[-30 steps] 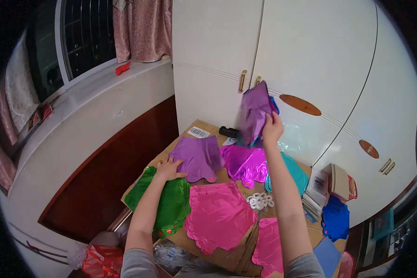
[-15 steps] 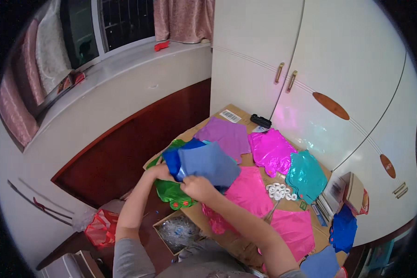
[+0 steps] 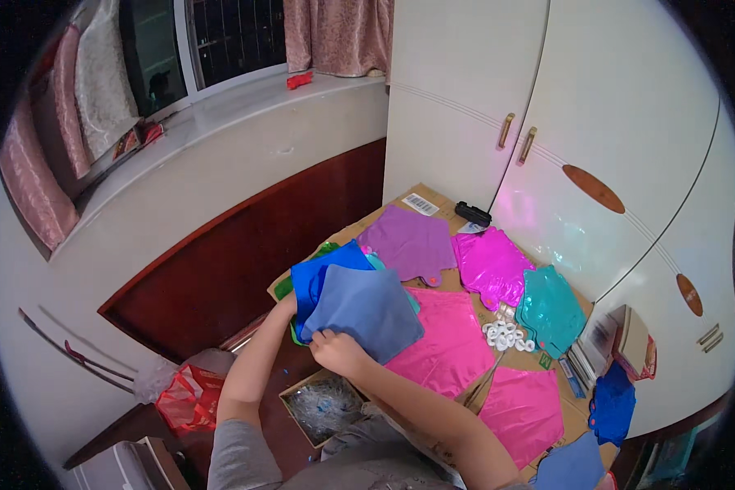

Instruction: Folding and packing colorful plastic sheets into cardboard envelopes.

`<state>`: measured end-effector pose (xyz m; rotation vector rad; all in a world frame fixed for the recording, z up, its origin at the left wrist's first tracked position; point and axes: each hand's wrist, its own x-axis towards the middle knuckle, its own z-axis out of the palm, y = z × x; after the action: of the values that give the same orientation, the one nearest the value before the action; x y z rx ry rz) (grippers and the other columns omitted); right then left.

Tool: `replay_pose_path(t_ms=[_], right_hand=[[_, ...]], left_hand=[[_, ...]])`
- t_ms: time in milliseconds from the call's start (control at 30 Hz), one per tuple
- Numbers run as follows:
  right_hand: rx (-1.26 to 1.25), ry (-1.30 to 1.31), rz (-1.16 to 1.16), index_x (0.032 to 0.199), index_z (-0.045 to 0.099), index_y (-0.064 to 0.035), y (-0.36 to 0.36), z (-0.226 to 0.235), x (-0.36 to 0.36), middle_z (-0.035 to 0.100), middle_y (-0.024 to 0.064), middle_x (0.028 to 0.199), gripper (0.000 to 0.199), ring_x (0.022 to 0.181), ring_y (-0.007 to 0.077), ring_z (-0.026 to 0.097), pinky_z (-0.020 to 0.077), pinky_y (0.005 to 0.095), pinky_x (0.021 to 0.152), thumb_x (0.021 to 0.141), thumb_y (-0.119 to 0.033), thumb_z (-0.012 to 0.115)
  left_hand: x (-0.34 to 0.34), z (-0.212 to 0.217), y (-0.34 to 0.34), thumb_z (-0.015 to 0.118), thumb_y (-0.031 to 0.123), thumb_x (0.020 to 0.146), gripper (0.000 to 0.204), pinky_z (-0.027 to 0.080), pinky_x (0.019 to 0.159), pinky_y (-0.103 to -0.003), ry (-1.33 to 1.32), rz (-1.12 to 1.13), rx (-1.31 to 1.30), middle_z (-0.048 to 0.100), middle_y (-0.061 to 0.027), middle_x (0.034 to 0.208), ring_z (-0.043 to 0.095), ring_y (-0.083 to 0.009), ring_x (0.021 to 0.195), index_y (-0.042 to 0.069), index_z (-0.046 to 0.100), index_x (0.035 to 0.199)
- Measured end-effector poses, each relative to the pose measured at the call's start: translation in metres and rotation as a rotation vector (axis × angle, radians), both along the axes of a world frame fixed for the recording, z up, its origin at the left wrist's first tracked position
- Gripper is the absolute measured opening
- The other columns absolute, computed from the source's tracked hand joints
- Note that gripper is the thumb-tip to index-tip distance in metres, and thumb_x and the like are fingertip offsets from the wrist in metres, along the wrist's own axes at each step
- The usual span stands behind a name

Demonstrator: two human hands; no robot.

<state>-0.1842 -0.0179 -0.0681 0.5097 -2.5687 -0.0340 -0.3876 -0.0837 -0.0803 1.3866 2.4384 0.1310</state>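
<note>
A flat grey-blue foil sheet lies tilted over a darker, shiny blue foil sheet, both at the left side of the cardboard-covered table. My right hand pinches the near edge of the grey-blue one, fingers closed on it. At the left edge of the blue sheet is my left hand, its fingers hidden behind the foil. Green foil peeks out beneath. Just right of the sheets lies pink foil, with a purple piece beyond.
Magenta foil, teal foil and a heap of white ribbon rolls lie on the right. Books stand by the white wardrobe. A box of clear plastic scraps sits below the table edge, near a red bag.
The grey-blue sheet has come down and spread flatter over the blue one, covering most of the green foil. My right hand has shifted lower along its edge. The whole view has moved slightly.
</note>
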Motion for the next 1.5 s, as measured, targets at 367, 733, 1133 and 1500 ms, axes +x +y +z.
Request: replay_pose_path(t_ms=[367,733,1133,1500], right_hand=[[-0.744,-0.239,-0.159,0.077,0.067,-0.0047,0.020,0.004,-0.013,0.064,0.0128,0.083,0.015,0.072,0.0324,0.062,0.0498,0.0417,0.066,0.072,-0.019,0.067],[-0.932,-0.288,-0.101,0.076,0.066,-0.0023,0.032,0.006,-0.016,0.062,0.0157,0.070,0.021,0.065,0.0323,0.061,0.0479,0.0389,0.061,0.070,-0.021,0.073],[-2.029,-0.024,-0.198,0.096,0.064,-0.0004,0.152,0.088,0.015,0.066,0.0045,0.084,0.019,0.072,0.0155,0.062,0.0502,0.0273,0.064,0.078,-0.007,0.066],[-0.907,0.724,-0.712,0.083,0.064,-0.0004,0.178,0.249,0.268,0.065,0.0049,0.079,0.007,0.068,0.0126,0.059,0.0468,0.0271,0.060,0.078,-0.004,0.067]], left_hand=[[0.065,0.060,-0.066,0.058,0.006,0.084,0.007,0.048,0.065,-0.029,0.071,0.384,1.146,0.062,-0.0100,0.078,0.061,-0.0163,0.073,0.000,0.062,0.084],[0.077,0.040,-0.082,0.051,0.030,0.088,0.031,0.041,0.083,-0.044,0.107,0.101,0.403,0.063,-0.0139,0.099,0.054,-0.0303,0.100,0.005,0.067,0.095],[0.067,0.042,-0.060,0.056,0.067,0.073,0.076,0.039,0.091,-0.049,0.420,0.120,0.222,0.045,-0.0245,0.132,0.040,-0.0407,0.122,0.016,0.050,0.130],[0.103,0.076,-0.044,0.069,0.044,0.073,0.071,0.034,0.097,-0.047,0.349,0.133,0.302,0.045,-0.0230,0.131,0.041,-0.0377,0.120,0.003,0.048,0.126]])
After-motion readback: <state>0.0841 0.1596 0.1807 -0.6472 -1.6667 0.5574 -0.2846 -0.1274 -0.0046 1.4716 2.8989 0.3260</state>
